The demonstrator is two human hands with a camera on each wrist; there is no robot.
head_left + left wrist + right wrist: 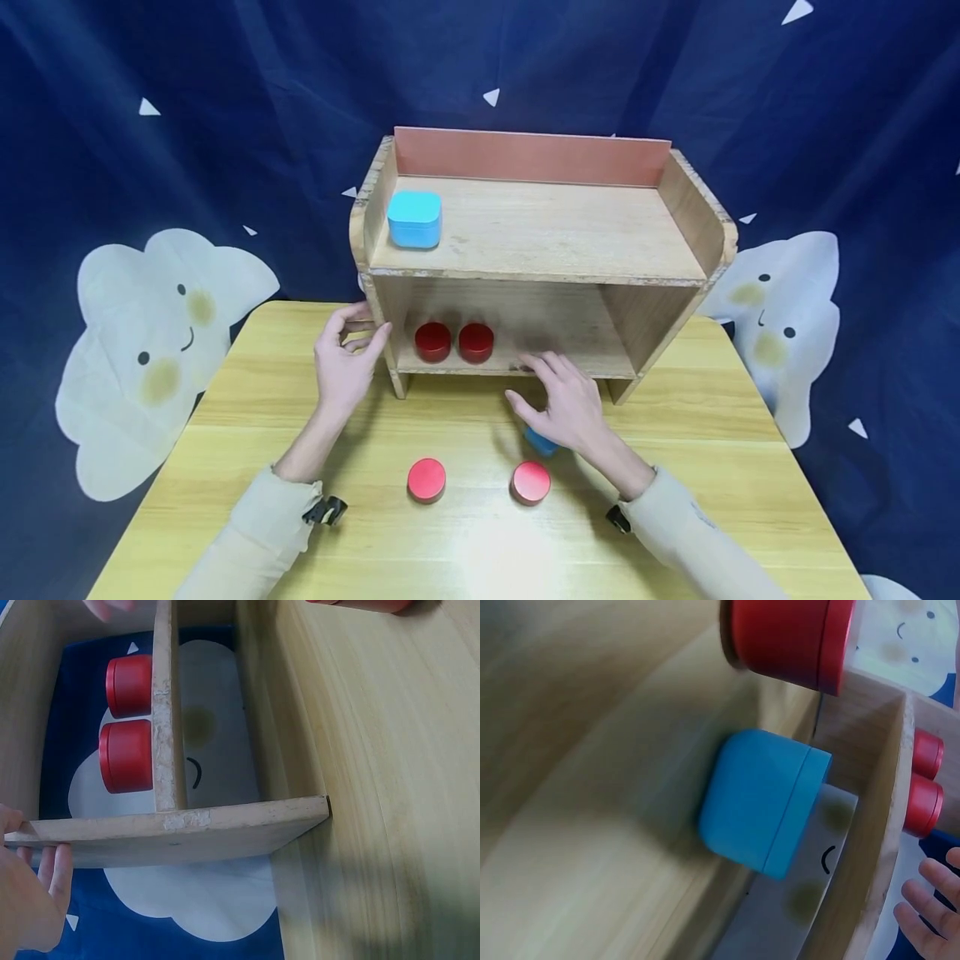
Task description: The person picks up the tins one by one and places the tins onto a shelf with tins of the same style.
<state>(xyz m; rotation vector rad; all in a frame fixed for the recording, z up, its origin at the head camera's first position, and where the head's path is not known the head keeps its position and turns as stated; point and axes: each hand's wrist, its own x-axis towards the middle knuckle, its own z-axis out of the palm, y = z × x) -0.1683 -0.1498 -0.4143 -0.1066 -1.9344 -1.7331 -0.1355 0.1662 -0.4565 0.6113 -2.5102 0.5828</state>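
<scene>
A small two-level wooden shelf (540,229) stands on the table. My left hand (347,358) holds its left side panel, thumb at the front edge and fingers along the outer face. My right hand (566,400) hovers in front of the lower level, fingers spread and holding nothing. Beneath that hand, a blue rounded-square tin (761,802) sits on the table, partly hidden in the head view. Two round red tins (432,342) (476,342) are side by side on the lower level, toward the left. Another blue tin (415,220) occupies the upper level's left end.
Two more round red tins, a left one (427,481) and a right one (530,483), lie on the wooden table (645,517) in front of the shelf. A reddish back board (532,156) rises behind the upper level. Dark blue cloth (300,100) hangs behind.
</scene>
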